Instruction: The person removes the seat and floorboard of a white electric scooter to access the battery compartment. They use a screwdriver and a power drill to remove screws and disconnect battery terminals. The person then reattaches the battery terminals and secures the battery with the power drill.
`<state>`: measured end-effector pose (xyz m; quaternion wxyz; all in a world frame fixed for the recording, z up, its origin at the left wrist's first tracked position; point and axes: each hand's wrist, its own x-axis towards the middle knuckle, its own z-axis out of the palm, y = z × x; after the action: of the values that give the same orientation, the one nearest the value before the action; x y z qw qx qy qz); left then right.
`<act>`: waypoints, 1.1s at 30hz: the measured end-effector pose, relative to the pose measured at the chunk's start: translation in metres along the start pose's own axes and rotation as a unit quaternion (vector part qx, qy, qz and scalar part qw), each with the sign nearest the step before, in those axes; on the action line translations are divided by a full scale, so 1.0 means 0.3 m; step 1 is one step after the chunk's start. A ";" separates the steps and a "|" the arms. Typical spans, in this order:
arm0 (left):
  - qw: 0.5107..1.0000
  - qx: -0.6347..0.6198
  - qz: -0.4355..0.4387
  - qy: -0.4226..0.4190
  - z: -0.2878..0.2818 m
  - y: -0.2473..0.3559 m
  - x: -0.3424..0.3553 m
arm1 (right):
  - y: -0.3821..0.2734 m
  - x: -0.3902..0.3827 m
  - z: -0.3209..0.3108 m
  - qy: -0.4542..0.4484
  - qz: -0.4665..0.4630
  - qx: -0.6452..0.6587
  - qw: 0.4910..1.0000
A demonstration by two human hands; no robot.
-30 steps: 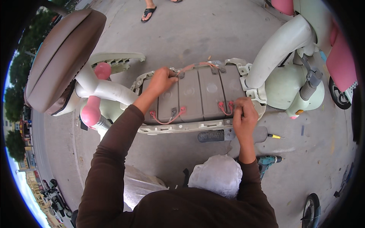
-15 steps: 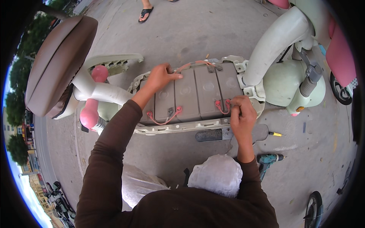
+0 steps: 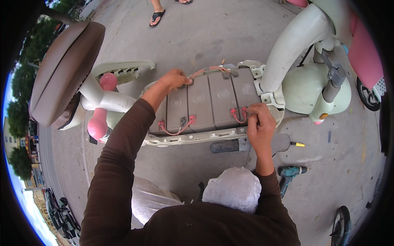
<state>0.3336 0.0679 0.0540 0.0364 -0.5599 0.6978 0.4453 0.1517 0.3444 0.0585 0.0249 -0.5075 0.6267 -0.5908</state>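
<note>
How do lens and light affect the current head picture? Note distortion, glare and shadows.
Head view: black surrounds the rounded image; buildings lean steeply near the left rim; the sky there looks washed out; shadows on the pavement are soft; the grey batteries, left hand and right hand look reasonably sharp.

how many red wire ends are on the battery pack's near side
4: both red ends of the longer left wire, both of the short wire beside the right hand; that hand may hide more.
</note>
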 end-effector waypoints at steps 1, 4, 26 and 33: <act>1.000 -0.006 -0.001 -0.002 -0.001 0.001 0.000 | 0.003 -0.001 0.001 0.003 -0.006 -0.001 1.000; 1.000 -0.028 -0.002 0.004 -0.008 -0.006 0.001 | 0.009 0.000 0.001 0.003 -0.011 -0.001 1.000; 0.871 0.231 0.433 0.020 0.213 0.293 0.026 | 0.035 -0.011 -0.001 0.017 -0.025 0.012 0.999; 0.854 0.188 0.486 0.019 0.214 0.267 0.023 | 0.043 -0.014 -0.001 0.030 -0.035 0.010 0.999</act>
<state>0.2371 0.1034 0.0581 -0.0934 -0.1406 0.9517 0.2563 0.1457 0.3447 0.0464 -0.0098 -0.5114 0.6031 -0.6121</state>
